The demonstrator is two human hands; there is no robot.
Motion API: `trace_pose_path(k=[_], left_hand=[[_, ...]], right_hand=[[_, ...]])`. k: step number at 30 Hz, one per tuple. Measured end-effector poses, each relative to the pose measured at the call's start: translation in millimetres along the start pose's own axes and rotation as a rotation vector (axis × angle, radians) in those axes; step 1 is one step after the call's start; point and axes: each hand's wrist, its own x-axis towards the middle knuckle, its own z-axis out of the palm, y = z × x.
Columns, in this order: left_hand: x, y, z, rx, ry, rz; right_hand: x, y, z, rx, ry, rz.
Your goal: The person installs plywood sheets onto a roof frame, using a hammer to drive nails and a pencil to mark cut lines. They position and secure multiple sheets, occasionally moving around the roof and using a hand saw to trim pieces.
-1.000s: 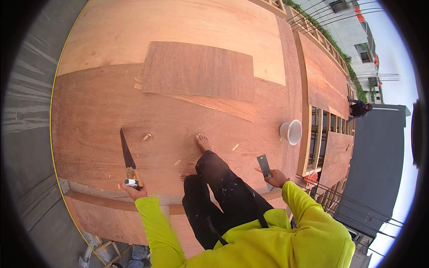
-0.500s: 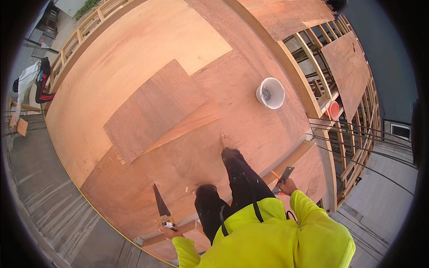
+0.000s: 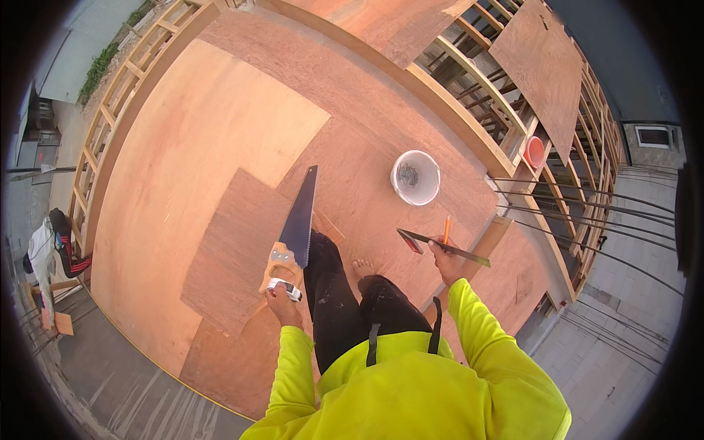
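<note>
My left hand (image 3: 284, 308) is closed around a handsaw (image 3: 297, 220) by its wooden handle, the blade pointing up and away from me. A small white and black tape measure (image 3: 283, 287) is held in that same hand against the handle. On the right, my right hand (image 3: 446, 265) grips a metal try square (image 3: 466, 255) with a red and dark stock. An orange pencil (image 3: 446, 229) sticks up from between its fingers. A loose plywood piece (image 3: 227, 253) lies on the plywood deck (image 3: 352, 165) left of the saw.
A white bucket (image 3: 416, 178) holding small grey bits stands ahead. Beyond a timber edge at right are open framing with gaps, a red bucket (image 3: 534, 152) and another plywood sheet (image 3: 539, 70). Dark rods (image 3: 587, 192) jut out at right. Clothes (image 3: 55, 242) hang far left.
My left hand has lifted the saw and tape measure forward from low at my side. My right hand has moved forward and turned the square. My legs have stepped and the view has shifted.
</note>
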Motion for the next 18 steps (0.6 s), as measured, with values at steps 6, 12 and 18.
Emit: trace_pose_path(k=[6, 12, 18], left_hand=[[147.9, 39.8, 151.4, 0.166, -0.196, 0.138], [253.9, 14.4, 249.5, 0.238, -0.258, 0.245], [315.6, -70.3, 223.5, 0.348, -0.146, 0.191]], right_hand=[[113.9, 0.4, 96.8, 0.08, 0.054, 0.013], [259.7, 9.1, 207.3, 0.08, 0.092, 0.091], [359.8, 34.9, 275.7, -0.383, 0.065, 0.05]])
